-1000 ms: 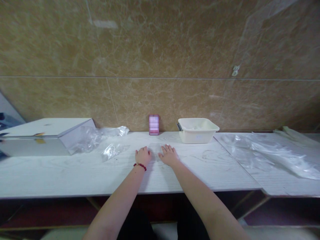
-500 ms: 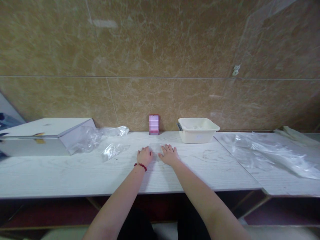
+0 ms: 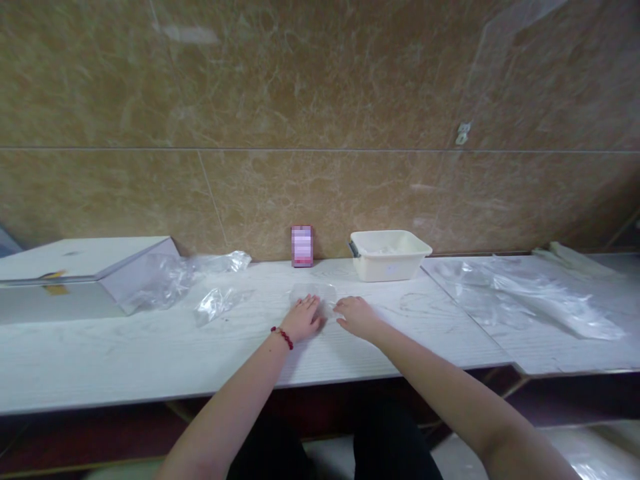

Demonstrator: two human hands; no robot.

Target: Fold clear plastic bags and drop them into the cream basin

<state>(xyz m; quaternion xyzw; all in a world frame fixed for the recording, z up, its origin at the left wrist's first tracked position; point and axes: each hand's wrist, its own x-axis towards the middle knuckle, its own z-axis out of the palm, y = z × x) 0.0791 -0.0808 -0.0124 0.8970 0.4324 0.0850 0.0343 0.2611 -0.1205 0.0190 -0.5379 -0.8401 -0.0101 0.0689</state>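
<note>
A small clear plastic bag (image 3: pixel 325 291) lies flat on the white wood-grain table in front of me. My left hand (image 3: pixel 302 321), with a red bead bracelet at the wrist, rests on its lower left part, fingers stretched out. At the bag's right edge is my right hand (image 3: pixel 358 317), its fingers a little bent and its thumb apart from them. Whether the fingertips touch the bag's edge I cannot tell. A phone (image 3: pixel 302 247) with a blurred screen leans upright against the wall behind the bag.
Right of the phone stands a cream plastic bin (image 3: pixel 390 267) with clear pieces inside. A crumpled clear bag (image 3: pixel 216 305) and more plastic lie left, beside a white box (image 3: pixel 60 300). Clear plastic sheeting (image 3: pixel 540 293) covers part of the right table. A marble wall (image 3: pixel 320 193) closes the back.
My right hand has moved right, off the bag to its edge, and its fingers have bent. My left hand has slid right onto the bag. The view has shifted slightly.
</note>
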